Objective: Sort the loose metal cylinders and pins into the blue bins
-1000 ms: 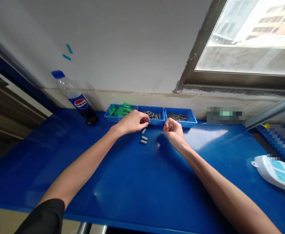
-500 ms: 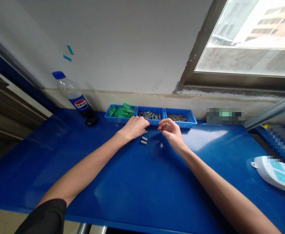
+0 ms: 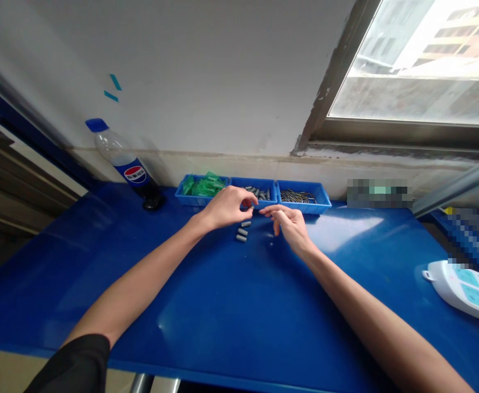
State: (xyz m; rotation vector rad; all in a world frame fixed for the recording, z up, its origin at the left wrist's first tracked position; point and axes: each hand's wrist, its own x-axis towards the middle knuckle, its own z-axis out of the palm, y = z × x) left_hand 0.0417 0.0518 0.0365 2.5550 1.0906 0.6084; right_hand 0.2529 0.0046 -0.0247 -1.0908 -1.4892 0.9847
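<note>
My left hand (image 3: 228, 207) hovers in front of the middle blue bin (image 3: 259, 203), thumb and fingers curled together at the tips. Whatever sits between those tips is too small to make out. Facing it from the right is my right hand (image 3: 291, 222), its thumb drawn against the fingers and the index fingertip close to the left hand's tips. Any item in that pinch cannot be made out. Three short grey cylinders (image 3: 242, 232) lie in a loose column on the table just below the left hand. More grey cylinders (image 3: 259, 193) fill the middle bin, partly hidden by my left hand.
On the left stands a bin of green plastic pieces (image 3: 204, 185); on the right, a bin of thin screw-like metal parts (image 3: 297, 196). A cola bottle (image 3: 131, 169) stands by the wall. A white power strip (image 3: 464, 289) lies at the right of the blue table (image 3: 239, 316).
My left hand has lifted slightly and turned, bringing its fingertips right. My right hand's fingers have closed and reached left towards it. The topmost loose cylinder is now in fuller view.
</note>
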